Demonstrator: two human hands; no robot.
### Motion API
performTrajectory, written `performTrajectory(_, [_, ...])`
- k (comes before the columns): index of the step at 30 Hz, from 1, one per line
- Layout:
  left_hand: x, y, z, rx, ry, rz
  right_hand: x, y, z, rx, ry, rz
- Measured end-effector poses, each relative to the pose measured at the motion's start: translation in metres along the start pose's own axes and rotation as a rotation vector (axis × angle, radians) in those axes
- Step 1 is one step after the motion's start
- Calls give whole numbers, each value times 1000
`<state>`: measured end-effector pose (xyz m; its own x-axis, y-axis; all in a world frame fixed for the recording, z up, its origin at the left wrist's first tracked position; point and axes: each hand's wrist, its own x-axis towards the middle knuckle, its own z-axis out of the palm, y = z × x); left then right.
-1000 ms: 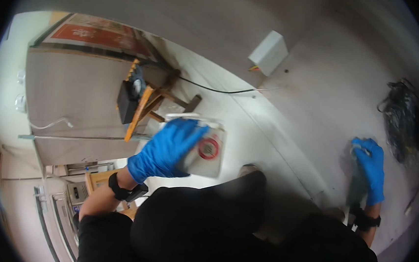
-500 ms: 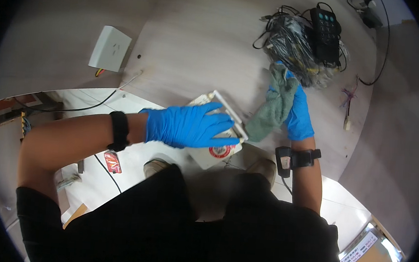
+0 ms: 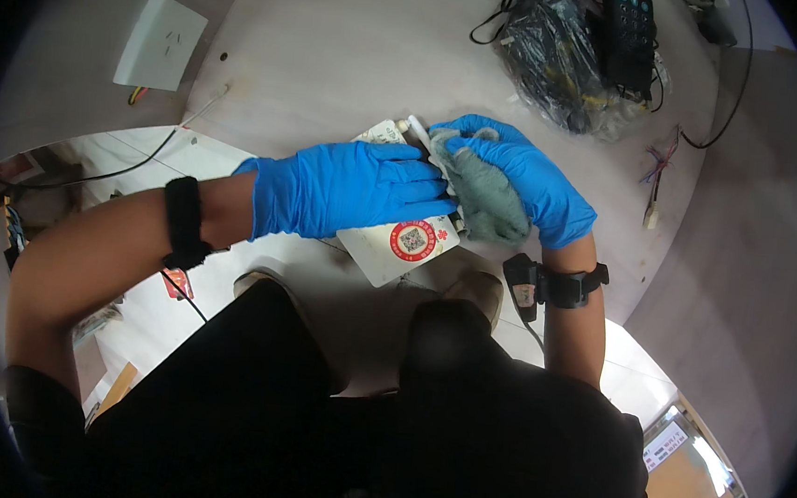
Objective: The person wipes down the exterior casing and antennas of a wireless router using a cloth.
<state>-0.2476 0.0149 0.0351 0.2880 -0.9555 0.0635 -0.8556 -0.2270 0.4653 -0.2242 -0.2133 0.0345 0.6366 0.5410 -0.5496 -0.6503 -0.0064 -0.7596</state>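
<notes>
- Spreading flat across the white box point(image 3: 386, 259), the left hand point(image 3: 361, 185) has its fingers nearly straight; its thumb is hidden, so I cannot tell whether it grips underneath.
- The right hand point(image 3: 526, 175) curls around a bunched grey-green cloth point(image 3: 489, 198), holding it against the box's right edge, beside a white bar point(image 3: 417, 131).
- The box is in front of the person, across the near edge of the table point(image 3: 319, 65) as seen from above; whether the table bears its weight is hidden.
- Slipping looks the likeliest trouble: a hard push from the right hand against a loose left hold could drop the box to the floor point(image 3: 637, 366).
- The cloth could snag on the bar and bend it, if pulled outward.
- Rubbing over the round red sticker point(image 3: 411, 241) might lift its edge.
- The box's printed face points up, its barred edge toward the upper right. Its long axis seems to slant from upper left to lower right, along the bar, though the left hand covers much of the outline.
</notes>
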Motion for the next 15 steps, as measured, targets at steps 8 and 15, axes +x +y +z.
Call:
performTrajectory(8, [8, -14, 8, 118, -116, 56, -8, 15, -13, 52, 58, -16])
performTrajectory(15, [10, -11, 13, -22, -82, -26, 31, -10, -2, -602, 210, -351])
